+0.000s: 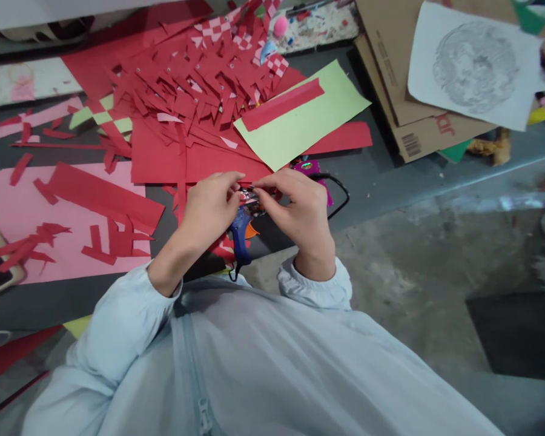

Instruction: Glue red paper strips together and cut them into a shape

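My left hand [212, 204] and my right hand [297, 203] meet near the table's front edge, fingertips almost touching. Thumb and fingers of each are pinched together; whatever lies between them is too small to make out. Just below the fingertips is a blue-handled tool [240, 236], partly covered by small cluttered items. Beyond my hands lies a large red paper sheet [163, 160]. A pale green sheet [300, 133] with a red strip [284, 104] on it reaches close to my right hand. To its right a magenta object [311, 168] sits by a black cable [340, 184].
Cut red paper pieces [186, 85] are heaped at the back. Pink paper [72, 224] with red scraps lies left, beside a phone [0, 260]. Flattened cardboard [390, 79] and a white sheet with a round drawing [476, 66] are at the back right.
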A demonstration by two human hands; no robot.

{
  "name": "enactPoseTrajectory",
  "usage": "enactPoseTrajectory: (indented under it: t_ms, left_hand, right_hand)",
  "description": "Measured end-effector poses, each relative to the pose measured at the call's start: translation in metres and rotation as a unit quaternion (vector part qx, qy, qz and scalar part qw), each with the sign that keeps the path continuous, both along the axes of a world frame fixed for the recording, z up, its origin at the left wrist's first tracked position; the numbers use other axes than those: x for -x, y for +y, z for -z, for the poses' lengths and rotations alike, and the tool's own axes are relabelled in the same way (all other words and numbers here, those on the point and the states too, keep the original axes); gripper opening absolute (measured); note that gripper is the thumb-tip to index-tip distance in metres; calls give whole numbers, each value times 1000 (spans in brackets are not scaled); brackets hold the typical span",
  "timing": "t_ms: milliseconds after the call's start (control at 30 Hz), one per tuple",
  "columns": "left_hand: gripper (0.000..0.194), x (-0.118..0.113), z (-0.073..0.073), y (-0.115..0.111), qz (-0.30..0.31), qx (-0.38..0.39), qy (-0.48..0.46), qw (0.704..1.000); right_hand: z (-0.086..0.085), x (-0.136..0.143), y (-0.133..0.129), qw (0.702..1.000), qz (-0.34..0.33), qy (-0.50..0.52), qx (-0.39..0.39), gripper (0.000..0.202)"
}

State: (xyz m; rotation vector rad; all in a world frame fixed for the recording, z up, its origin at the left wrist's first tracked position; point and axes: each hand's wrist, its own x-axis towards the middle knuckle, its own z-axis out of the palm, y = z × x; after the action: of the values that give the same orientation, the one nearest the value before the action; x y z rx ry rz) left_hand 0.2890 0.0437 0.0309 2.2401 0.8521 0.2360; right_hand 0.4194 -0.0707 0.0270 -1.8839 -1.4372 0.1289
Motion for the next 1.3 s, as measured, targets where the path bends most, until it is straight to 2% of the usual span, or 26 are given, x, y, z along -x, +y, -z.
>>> enactPoseTrajectory:
  t_ms: [100, 200, 300, 433, 633, 800, 967, 1167, 1300]
  left_hand:
    - [31, 5, -4, -1, -15, 30, -54, 998]
    - [24, 12, -8, -4, -19, 155, -135, 979]
    - [33, 21, -11, -6, -26, 255, -191, 947]
    - [40, 31, -18, -8, -35, 272, -215, 937]
    - [15, 42, -22, -8, -4, 212, -246, 946]
    - [25, 50, -23, -7, 8, 80, -188, 979]
    - [29, 57, -26, -6, 22, -23, -142, 989]
    - [28, 64, -27, -5, 54, -69, -154, 984]
    - [29, 65, -23, -5, 60, -86, -181, 978]
  right_hand:
    - [0, 2, -1, 1000, -4, -14, -25, 18]
    - [1, 4, -3, 997, -13, -38, -71, 17]
    - [2, 5, -5, 993, -40, -47, -100, 17]
    - [1, 8, -6, 988, -73, -62, -123, 17]
    - [-8, 14, -5, 983, -83, -96, -130, 13]
    - [-13, 18, -5, 980, -106, -87, -141, 10]
    - [-14, 22, -4, 977, -124, -92, -146, 12]
    - [-16, 27, -4, 980, -133, -88, -116, 14]
    - [-18, 29, -2, 971, -154, -84, -159, 11]
